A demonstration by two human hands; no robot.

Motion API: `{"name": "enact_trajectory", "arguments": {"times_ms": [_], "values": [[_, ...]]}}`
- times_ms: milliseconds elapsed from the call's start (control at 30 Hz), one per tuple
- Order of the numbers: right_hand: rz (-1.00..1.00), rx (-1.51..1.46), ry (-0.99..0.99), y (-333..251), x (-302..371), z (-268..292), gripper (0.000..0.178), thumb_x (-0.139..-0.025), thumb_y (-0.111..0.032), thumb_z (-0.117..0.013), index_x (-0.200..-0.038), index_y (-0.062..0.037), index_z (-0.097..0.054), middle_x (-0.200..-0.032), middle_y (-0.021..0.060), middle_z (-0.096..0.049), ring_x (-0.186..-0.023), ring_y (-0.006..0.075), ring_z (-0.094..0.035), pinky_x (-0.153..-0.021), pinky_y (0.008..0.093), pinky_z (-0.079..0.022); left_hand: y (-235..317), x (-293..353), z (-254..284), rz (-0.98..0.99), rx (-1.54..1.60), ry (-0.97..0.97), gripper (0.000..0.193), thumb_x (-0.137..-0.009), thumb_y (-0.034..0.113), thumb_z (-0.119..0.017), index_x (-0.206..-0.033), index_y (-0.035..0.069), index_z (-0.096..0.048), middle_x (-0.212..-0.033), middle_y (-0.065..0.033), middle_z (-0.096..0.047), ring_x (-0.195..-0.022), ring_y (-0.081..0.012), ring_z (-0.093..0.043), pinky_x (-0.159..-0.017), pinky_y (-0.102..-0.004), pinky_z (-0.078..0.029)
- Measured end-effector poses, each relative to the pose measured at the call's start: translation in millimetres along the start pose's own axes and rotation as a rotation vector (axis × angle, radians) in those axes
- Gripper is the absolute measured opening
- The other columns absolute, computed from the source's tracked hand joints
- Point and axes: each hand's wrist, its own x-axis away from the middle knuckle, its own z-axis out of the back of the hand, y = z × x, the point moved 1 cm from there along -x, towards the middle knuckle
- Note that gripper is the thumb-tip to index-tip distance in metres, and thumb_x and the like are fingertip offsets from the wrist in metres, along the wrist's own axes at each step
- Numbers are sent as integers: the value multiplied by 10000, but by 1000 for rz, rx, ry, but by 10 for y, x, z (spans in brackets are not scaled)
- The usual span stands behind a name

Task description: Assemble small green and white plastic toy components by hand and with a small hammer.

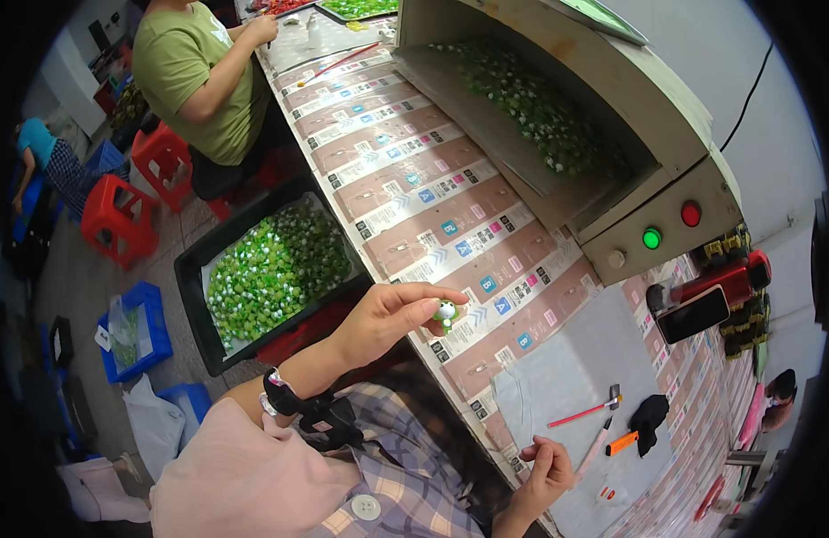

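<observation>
My left hand [383, 325] is raised over the table's near edge. It pinches a small green and white figurine [446, 313] between thumb and fingertips. Lower down, my right hand [547, 473] hovers at the front edge of a grey mat [558, 381], fingers loosely curled and apart, with nothing visible in them. Beside it on the mat lie a pale pink pen-like tool [594, 448], a thin red-handled tool [577, 415], an orange-handled cutter [621, 444] and a black cloth [648, 423]. A small white bottle with a red mark [611, 495] is there too.
A tunnel-shaped machine [603, 229] with many green and white pieces [540, 108] stands across the table. A black crate [195, 309] of similar pieces is at my left. A phone [692, 316] hangs at right. Another person [195, 81] sits farther along, near red stools [118, 220].
</observation>
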Motion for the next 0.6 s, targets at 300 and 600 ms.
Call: {"name": "enact_trajectory", "arguments": {"times_ms": [300, 600], "values": [[-2, 24, -34, -8, -16, -73, 188, -916, -121, -537, -874, 37, -628, -662, 52, -575, -612, 100, -539, -601, 216, -426, -1, 15, 63, -24, 15, 15, 359, -952, 213, -480, -1166, -61, -568, -995, -56, -634, -872, -87, -582, -816, -243, -466], [84, 6, -74, 65, -63, -91, 307, -897, -160, -571, -641, -35, -458, -584, 6, -451, -543, 79, -400, -528, 218, -295, 153, 40, 78, -101, -113, 64, 310, -920, 138, -455, -1135, -30, -603, -1027, -45, -598, -933, -90, -538, -863, -245, -413]]}}
